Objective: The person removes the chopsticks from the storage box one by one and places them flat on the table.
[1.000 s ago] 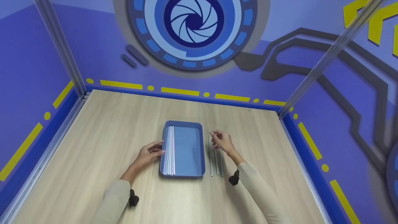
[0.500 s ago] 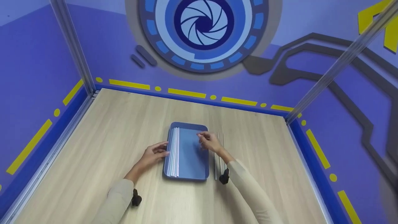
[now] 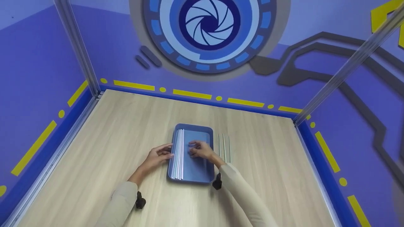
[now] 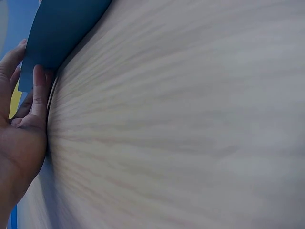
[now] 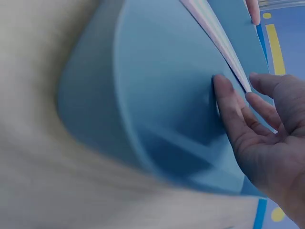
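Note:
A blue rectangular tray (image 3: 197, 176) lies on the table, with several slim pale straws (image 3: 179, 154) side by side along its left wall. My left hand (image 3: 157, 154) touches the tray's left side, its fingers loosely bent against the rim and outer wall. Over the inside of the tray is my right hand (image 3: 202, 149), just right of the straws. In the right wrist view its thumb and fingers (image 5: 226, 95) stand apart near the straws (image 5: 224, 43), and I see nothing pinched between them. Three thin metallic-looking sticks (image 3: 224, 145) lie on the table right of the tray, partly hidden by the right arm.
The wooden table (image 3: 142, 113) is bounded by blue-purple panels (image 3: 104, 47) with yellow marks and by metal posts (image 3: 79, 47). Dark wrist cameras (image 3: 140, 200) sit at both cuffs.
My right hand has moved left from the sticks beside the tray to a place over the tray, near the pale straws. The left hand stays at the tray's left edge. The head view has shifted slightly.

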Motion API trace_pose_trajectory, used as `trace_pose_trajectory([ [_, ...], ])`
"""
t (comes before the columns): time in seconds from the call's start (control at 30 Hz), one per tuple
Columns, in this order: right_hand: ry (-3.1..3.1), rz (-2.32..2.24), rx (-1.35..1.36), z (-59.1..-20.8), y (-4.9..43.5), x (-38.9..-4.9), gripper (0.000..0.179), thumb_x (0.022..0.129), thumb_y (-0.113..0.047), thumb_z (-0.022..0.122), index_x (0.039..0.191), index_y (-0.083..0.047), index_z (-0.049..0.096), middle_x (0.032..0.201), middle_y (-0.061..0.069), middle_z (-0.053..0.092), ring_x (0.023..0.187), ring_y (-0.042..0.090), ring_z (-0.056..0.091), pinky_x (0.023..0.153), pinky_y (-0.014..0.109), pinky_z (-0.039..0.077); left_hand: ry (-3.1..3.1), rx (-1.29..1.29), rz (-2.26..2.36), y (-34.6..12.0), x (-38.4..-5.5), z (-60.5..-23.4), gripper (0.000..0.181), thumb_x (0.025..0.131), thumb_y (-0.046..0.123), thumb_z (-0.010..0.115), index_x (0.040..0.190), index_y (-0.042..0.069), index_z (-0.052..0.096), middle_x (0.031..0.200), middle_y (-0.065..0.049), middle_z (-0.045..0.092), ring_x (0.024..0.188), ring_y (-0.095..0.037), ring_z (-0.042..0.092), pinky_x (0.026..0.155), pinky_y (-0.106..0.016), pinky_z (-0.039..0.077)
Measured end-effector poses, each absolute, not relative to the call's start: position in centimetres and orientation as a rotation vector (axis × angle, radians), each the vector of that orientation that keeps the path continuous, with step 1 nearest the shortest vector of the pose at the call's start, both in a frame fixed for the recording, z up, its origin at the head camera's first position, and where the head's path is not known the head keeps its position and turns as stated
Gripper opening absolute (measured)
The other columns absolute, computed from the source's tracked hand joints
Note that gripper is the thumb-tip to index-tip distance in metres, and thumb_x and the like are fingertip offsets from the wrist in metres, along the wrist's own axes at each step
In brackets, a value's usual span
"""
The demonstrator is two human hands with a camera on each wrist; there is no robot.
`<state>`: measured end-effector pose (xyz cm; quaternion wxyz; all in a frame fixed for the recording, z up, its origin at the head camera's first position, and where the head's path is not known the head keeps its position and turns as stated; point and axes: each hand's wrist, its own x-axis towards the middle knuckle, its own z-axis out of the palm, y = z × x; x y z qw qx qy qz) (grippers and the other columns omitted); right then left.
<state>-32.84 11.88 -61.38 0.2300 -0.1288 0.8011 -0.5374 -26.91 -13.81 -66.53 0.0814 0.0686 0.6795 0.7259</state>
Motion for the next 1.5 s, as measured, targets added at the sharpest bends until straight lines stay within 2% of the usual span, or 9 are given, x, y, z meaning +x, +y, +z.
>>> trace_pose_trajectory([
  [0.23,2.193,-1.470,-0.389,-62.1,10.7,-32.4,0.040,0.095,0.004,0.063,0.134,0.009,0.057,0.099,0.015,0.068,0.083,0.019,0.072,0.080,0.034,0.064,1.998,0.212,2.179,-13.4,-26.7,-66.5,0.060,0.093,0.008,0.074,0.147,-0.003,0.049,0.133,-0.033,0.057,0.102,-0.011,0.065,0.086,-0.023,0.059],
  [0.4,2.348,-1.364,-0.495,-62.3,10.3,-31.9,0.038,0.093,-0.001,0.068,0.128,0.012,0.060,0.091,0.016,0.069,0.071,0.010,0.064,0.068,0.025,0.060,2.028,0.223,2.148,-13.3,-26.7,-66.6,0.059,0.094,0.008,0.074,0.147,-0.004,0.050,0.133,-0.033,0.057,0.103,-0.012,0.064,0.083,-0.021,0.058],
  [0.57,2.400,-1.339,-0.489,-62.4,10.1,-31.4,0.038,0.091,-0.003,0.074,0.124,0.013,0.062,0.087,0.015,0.069,0.066,0.006,0.058,0.062,0.019,0.054,2.067,0.238,2.121,-13.2,-26.7,-66.8,0.059,0.094,0.008,0.073,0.147,-0.003,0.050,0.133,-0.033,0.058,0.104,-0.014,0.064,0.085,-0.020,0.057],
  [1.17,2.528,-1.154,-0.417,-61.6,10.9,-30.7,0.041,0.086,-0.003,0.078,0.124,0.006,0.064,0.078,0.006,0.066,0.059,0.009,0.057,0.052,0.018,0.048,2.056,0.206,2.146,-13.2,-26.3,-66.8,0.059,0.094,0.009,0.074,0.147,-0.003,0.051,0.132,-0.034,0.058,0.103,-0.014,0.065,0.085,-0.021,0.058],
  [1.33,2.580,-1.115,-0.397,-61.8,10.9,-30.7,0.042,0.083,0.000,0.079,0.122,0.006,0.065,0.078,0.005,0.064,0.056,0.009,0.057,0.050,0.023,0.055,2.099,0.192,2.113,-13.3,-26.3,-66.5,0.059,0.094,0.010,0.074,0.147,-0.002,0.051,0.134,-0.032,0.059,0.106,-0.016,0.064,0.086,-0.018,0.056],
  [1.5,2.565,-1.148,-0.442,-61.9,11.2,-30.9,0.036,0.087,0.000,0.076,0.122,0.005,0.066,0.079,0.004,0.065,0.057,0.009,0.059,0.052,0.025,0.059,2.114,0.180,2.126,-13.6,-26.5,-66.3,0.058,0.094,0.009,0.074,0.146,-0.002,0.051,0.133,-0.032,0.058,0.106,-0.016,0.064,0.087,-0.017,0.056],
])
